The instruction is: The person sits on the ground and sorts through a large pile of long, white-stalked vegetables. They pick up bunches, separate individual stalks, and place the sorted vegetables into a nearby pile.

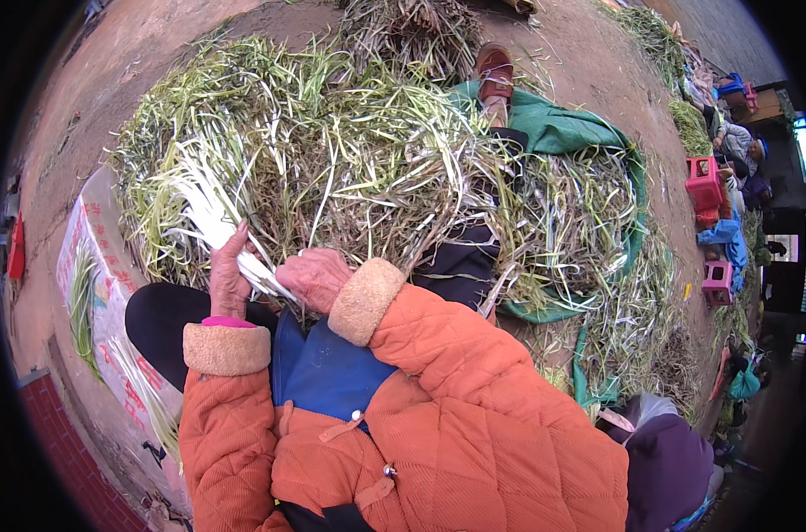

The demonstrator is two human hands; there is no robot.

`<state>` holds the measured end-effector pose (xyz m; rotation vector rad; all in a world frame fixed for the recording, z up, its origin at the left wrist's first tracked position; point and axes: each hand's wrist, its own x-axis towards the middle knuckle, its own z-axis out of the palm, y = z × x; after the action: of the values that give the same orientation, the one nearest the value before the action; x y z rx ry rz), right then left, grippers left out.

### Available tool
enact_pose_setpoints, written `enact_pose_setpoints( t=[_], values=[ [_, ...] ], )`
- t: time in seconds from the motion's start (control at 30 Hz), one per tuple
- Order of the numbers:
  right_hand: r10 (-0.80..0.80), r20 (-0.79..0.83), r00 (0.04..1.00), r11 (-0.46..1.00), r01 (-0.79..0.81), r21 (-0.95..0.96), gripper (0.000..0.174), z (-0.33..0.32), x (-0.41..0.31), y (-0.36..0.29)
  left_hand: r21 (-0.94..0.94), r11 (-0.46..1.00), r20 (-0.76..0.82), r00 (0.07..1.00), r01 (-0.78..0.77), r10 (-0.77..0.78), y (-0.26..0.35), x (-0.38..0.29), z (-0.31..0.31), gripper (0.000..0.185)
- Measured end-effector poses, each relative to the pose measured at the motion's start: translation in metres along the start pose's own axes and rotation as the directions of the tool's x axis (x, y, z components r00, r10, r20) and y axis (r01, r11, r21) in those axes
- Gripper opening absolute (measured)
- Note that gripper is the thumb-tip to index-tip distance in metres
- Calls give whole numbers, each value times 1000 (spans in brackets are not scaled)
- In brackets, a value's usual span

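My left hand [230, 276] is wrapped around a bunch of pale, blanched chive-like stalks [207, 199], its thumb pointing up along them. The white leaf ends fan out up and to the left, over the heap. At the lower ends, my right hand [316, 278] has its fingers curled in and pinches the stalk tips; the fingertips are partly hidden. Directly before me lies a broad heap of green, white and dry brown leaves [376, 166]. My blue apron [329, 372] is under the hands.
On the left, a white sack with red writing [104, 266] bears a green bundle [82, 306] and a pale bundle [147, 392]. Green sheeting [555, 126] edges the heap. Pink stools [704, 183] and a seated person [738, 143] are at far right. Purple cloth [672, 465] lies lower right.
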<state>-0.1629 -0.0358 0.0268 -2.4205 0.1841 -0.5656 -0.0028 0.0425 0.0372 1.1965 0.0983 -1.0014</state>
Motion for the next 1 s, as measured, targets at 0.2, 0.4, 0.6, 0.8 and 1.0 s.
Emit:
enact_pose_setpoints(
  t=[0.2, 0.4, 0.6, 0.8, 1.0],
  values=[
    [290, 456, 842, 949, -314, -23, 5, -76, -103, -39, -79, 996, -44, 998, -44, 40, -2, 11, -2, 19],
    [646, 179, 743, 749, -661, 44, 25, -128, -76, -22, -108, 994, 136, 990, -31, 45, -11, 20, 10, 18],
    [501, -91, 860, 774, -399, 491, 22, -53, 53, 13, -71, 995, 147, 986, -72, 82, -8, 9, 12, 23],
    [489, -84, 868, 833, -437, 339, 23, 10, 87, 20, -57, 991, 84, 988, -123, 127, -15, 10, 15, 26],
    [838, -46, 544, 124, -107, 987, 14, -13, 30, 50, 218, 976, -95, 995, 20, 1, -42, 22, 11, 16]
  ],
)
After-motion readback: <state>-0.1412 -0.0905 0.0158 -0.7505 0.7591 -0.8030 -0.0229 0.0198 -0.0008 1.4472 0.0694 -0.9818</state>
